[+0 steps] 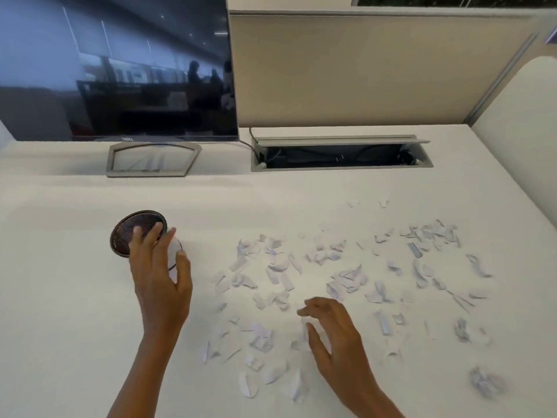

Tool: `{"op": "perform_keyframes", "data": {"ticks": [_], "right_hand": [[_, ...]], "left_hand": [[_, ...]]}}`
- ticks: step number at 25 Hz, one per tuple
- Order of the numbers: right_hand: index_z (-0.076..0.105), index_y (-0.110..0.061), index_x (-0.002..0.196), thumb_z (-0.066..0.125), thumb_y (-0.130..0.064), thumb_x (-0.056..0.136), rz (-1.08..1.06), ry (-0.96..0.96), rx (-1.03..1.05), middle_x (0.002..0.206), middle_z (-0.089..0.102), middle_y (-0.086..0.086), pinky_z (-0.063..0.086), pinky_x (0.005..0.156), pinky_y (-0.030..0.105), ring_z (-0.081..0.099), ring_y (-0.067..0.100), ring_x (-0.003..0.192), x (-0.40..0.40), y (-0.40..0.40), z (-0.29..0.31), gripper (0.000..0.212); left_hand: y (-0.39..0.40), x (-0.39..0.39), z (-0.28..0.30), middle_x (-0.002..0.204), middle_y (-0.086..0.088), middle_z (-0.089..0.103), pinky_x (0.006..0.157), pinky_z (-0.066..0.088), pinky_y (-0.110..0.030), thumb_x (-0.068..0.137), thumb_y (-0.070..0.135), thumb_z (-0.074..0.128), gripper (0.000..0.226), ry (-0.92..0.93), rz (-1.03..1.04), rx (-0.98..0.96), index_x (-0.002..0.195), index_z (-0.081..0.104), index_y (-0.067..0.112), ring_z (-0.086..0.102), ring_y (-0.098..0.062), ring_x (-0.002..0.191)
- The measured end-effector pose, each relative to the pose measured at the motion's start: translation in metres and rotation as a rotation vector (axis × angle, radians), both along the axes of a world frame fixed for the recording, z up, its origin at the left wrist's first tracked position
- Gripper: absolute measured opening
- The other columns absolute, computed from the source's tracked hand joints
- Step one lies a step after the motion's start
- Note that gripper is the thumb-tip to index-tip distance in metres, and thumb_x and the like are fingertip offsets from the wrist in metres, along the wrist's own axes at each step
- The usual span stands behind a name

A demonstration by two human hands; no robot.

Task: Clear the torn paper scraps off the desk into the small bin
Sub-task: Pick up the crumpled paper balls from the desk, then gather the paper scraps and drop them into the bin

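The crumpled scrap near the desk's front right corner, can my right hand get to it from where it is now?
Probably yes. The right hand hovers over the middle scraps, and only loose flat scraps lie on the desk between it and the crumpled scrap.

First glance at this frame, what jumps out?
Torn paper scraps litter the right half of the white desk. The left hand grips the small black mesh bin at centre-left, while the right hand pinches at scraps. A dark monitor fills the upper left.

Left hand [159, 276] curled, gripping; right hand [334, 336] fingers [304, 312] pinched.
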State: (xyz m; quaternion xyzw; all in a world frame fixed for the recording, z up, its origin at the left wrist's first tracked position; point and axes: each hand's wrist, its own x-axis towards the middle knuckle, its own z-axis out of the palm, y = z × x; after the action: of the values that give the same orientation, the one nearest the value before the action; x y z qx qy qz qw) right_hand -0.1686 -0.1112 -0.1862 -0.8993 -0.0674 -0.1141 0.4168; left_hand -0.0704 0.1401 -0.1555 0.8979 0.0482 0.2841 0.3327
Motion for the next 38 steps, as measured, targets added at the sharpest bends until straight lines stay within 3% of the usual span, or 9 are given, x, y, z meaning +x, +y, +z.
{"op": "perform_keyframes", "data": {"ticks": [2, 6, 10, 13, 16, 19, 24, 29, 38], "right_hand": [[0.064, -0.023, 0.104, 0.056, -0.019, 0.086, -0.192, -0.047, -0.098, 0.107, 0.061, 0.001, 0.039, 0.094, 0.01, 0.051, 0.001, 0.109, -0.033, -0.049, -0.008, 0.021], [0.067, -0.02, 0.103, 0.053, -0.037, 0.082, -0.653, 0.011, -0.369, 0.111, 0.062, 0.007, 0.039, 0.088, 0.038, 0.049, 0.024, 0.106, -0.074, -0.126, -0.006, 0.03], [0.058, -0.027, 0.125, 0.065, -0.039, 0.084, -0.924, 0.44, -0.527, 0.136, 0.049, 0.014, 0.04, 0.086, 0.054, 0.04, 0.04, 0.117, -0.081, -0.159, -0.005, 0.044], [0.058, -0.021, 0.127, 0.06, -0.023, 0.089, -0.87, 0.479, -0.388, 0.137, 0.048, 0.014, 0.047, 0.085, 0.046, 0.039, 0.036, 0.115, -0.076, -0.153, -0.01, 0.039], [0.066, -0.014, 0.115, 0.062, -0.004, 0.086, -0.762, 0.348, -0.211, 0.118, 0.059, 0.008, 0.049, 0.079, 0.035, 0.05, 0.03, 0.101, -0.067, -0.144, -0.011, 0.031], [0.07, -0.025, 0.101, 0.06, -0.01, 0.089, -0.767, 0.322, 0.264, 0.086, 0.06, -0.004, 0.045, 0.07, 0.019, 0.054, 0.017, 0.074, -0.053, -0.142, -0.001, 0.022], [0.069, -0.015, 0.076, 0.05, -0.014, 0.093, -0.624, 0.417, 0.916, 0.059, 0.036, 0.001, 0.038, 0.06, 0.029, 0.036, 0.015, 0.055, -0.023, -0.129, 0.018, 0.026], [0.049, -0.015, 0.043, 0.052, -0.056, 0.08, -0.596, 0.414, 0.897, 0.042, 0.023, -0.009, 0.017, 0.037, 0.017, 0.018, 0.008, 0.037, 0.0, -0.093, 0.034, 0.055], [0.032, -0.023, 0.047, 0.043, -0.052, 0.088, -0.421, 0.343, 1.159, 0.04, 0.021, -0.012, 0.016, 0.042, 0.009, 0.013, 0.005, 0.033, 0.033, -0.051, 0.057, 0.051]], "left_hand": [[-0.048, -0.014, -0.006, 0.126, -0.016, 0.054, 0.108, 0.026, -0.021, 0.092, 0.016, 0.045, 0.032, 0.064, -0.158, -0.03, 0.119, 0.059, 0.005, 0.043, -0.029, 0.125], [-0.15, -0.06, -0.033, 0.139, -0.005, 0.047, 0.107, 0.033, -0.031, 0.094, 0.02, 0.05, 0.031, 0.335, -0.607, 0.035, 0.125, 0.057, 0.017, 0.04, -0.02, 0.131], [-0.204, -0.081, -0.055, 0.158, 0.002, 0.012, 0.12, 0.0, -0.033, 0.099, 0.044, 0.029, 0.05, 0.397, -0.895, 0.309, 0.146, 0.03, 0.026, 0.007, -0.019, 0.147], [-0.209, -0.084, -0.059, 0.158, 0.004, -0.003, 0.116, -0.012, -0.042, 0.094, 0.059, 0.019, 0.063, 0.405, -0.916, 0.462, 0.149, 0.015, 0.028, -0.009, -0.023, 0.146], [-0.182, -0.09, -0.056, 0.157, -0.002, 0.013, 0.115, 0.001, -0.044, 0.092, 0.063, 0.027, 0.068, 0.381, -0.834, 0.54, 0.147, 0.025, 0.024, 0.005, -0.029, 0.146], [-0.136, -0.105, -0.058, 0.155, -0.007, 0.028, 0.113, 0.01, -0.052, 0.082, 0.074, 0.037, 0.082, 0.351, -0.789, 0.576, 0.144, 0.035, 0.019, 0.015, -0.029, 0.145], [-0.091, -0.125, -0.064, 0.153, -0.016, 0.029, 0.109, 0.009, -0.063, 0.061, 0.092, 0.038, 0.106, 0.58, -0.644, 0.673, 0.141, 0.041, 0.022, 0.005, -0.029, 0.146], [-0.097, -0.093, -0.064, 0.158, -0.015, 0.013, 0.112, 0.006, -0.06, 0.078, 0.082, 0.028, 0.089, 0.543, -0.51, 0.654, 0.148, 0.021, 0.028, 0.005, -0.031, 0.146], [-0.1, -0.08, -0.066, 0.156, -0.016, 0.02, 0.11, 0.015, -0.062, 0.082, 0.078, 0.032, 0.087, 0.499, -0.501, 0.621, 0.149, 0.013, 0.027, 0.017, -0.035, 0.144]]}}
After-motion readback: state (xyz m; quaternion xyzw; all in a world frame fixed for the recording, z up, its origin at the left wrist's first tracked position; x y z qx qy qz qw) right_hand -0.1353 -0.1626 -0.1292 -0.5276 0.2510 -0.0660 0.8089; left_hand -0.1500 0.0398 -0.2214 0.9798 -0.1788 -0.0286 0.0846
